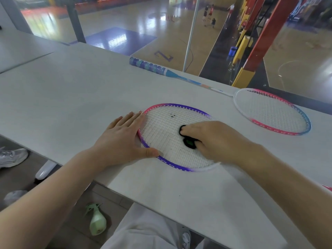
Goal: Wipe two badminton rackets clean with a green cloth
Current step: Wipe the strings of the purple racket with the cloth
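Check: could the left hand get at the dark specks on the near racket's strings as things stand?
Probably yes. The left hand lies flat on the near racket rim, the specks sit on bare strings just beyond its fingertips, and the right hand works lower, off that path.

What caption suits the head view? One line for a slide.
Left hand steadies the near racket while right hand rubs a cloth over its strings; far racket waits.

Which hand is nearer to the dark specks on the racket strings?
The right hand, roughly: it holds the cloth on the strings just below-right of the specks. The left hand rests on the frame's left edge, farther away.
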`<state>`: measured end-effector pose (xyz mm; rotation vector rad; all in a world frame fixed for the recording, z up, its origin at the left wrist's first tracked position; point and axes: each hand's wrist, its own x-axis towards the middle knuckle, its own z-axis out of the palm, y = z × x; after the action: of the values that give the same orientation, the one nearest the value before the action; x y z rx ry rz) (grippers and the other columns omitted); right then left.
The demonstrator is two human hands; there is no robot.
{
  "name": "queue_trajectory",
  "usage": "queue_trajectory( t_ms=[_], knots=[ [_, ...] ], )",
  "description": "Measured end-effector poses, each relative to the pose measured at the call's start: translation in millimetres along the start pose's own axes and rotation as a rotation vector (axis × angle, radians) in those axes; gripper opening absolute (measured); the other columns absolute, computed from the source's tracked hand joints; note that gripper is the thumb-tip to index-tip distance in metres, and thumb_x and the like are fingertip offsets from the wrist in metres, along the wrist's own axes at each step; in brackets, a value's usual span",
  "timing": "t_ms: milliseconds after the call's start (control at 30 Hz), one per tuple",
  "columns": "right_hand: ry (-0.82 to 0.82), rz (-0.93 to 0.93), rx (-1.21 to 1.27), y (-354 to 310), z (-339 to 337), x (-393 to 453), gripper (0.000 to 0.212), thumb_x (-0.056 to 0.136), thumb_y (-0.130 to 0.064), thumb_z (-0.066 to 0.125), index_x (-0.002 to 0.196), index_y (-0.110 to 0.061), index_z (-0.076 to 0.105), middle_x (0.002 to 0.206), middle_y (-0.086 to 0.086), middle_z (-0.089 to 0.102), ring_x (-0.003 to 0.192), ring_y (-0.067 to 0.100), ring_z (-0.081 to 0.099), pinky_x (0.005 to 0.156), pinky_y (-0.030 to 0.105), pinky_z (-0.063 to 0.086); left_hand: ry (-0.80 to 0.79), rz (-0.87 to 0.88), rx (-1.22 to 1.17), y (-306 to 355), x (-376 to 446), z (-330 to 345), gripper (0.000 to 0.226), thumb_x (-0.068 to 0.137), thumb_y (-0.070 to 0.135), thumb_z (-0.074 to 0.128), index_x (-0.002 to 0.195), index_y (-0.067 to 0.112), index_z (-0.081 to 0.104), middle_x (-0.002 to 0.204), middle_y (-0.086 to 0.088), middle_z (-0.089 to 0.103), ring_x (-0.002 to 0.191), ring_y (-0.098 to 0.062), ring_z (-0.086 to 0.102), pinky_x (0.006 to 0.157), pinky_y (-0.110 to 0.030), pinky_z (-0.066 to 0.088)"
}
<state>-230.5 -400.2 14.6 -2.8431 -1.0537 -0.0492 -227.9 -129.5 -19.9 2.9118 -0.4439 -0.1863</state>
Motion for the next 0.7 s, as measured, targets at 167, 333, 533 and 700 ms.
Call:
queue_trajectory(
  t_ms=[167,333,533,700],
  knots=[
    [-0.027,-0.037,-0.025,-18.1,10.0,75.3,0.014,0.094,-0.015,0.051,0.099,-0.016,0.064,0.090,-0.003,0.068,0.078,0.015,0.062,0.071,0.036,0.055,0.033,0.013,-0.025,1.6,-2.4,0.3,0.135,0.045,0.103,0.017,0.156,0.030,-0.008,0.164,0.012,-0.004,0.149,-0.006,-0.009,0.119,-0.027,-0.007],
    [-0.045,-0.020,-0.001,-25.1,6.3,97.9,0.021,0.091,-0.013,0.055,0.108,-0.020,0.065,0.097,-0.003,0.068,0.087,0.015,0.062,0.077,0.026,0.049,0.052,0.022,-0.019,0.6,-2.5,0.9,0.133,0.048,0.103,0.017,0.155,0.030,-0.010,0.164,0.012,-0.004,0.149,-0.006,-0.009,0.119,-0.027,-0.007],
    [-0.015,0.056,0.001,-4.9,-0.3,46.2,0.017,0.091,-0.019,0.053,0.098,-0.021,0.068,0.089,-0.009,0.067,0.077,0.011,0.056,0.071,0.031,0.049,0.043,0.011,-0.017,1.3,-2.6,0.9,0.134,0.047,0.104,0.015,0.156,0.028,-0.007,0.164,0.010,-0.002,0.150,-0.009,-0.007,0.122,-0.031,-0.004],
    [0.019,0.134,-0.031,15.1,-7.5,-23.8,0.023,0.083,-0.022,0.053,0.098,-0.018,0.070,0.097,-0.005,0.073,0.088,0.022,0.067,0.076,0.041,0.055,0.034,-0.006,-0.013,-0.3,-1.5,2.1,0.134,0.046,0.105,0.016,0.155,0.030,-0.008,0.164,0.010,-0.002,0.150,-0.010,-0.006,0.123,-0.035,0.000]
  ],
)
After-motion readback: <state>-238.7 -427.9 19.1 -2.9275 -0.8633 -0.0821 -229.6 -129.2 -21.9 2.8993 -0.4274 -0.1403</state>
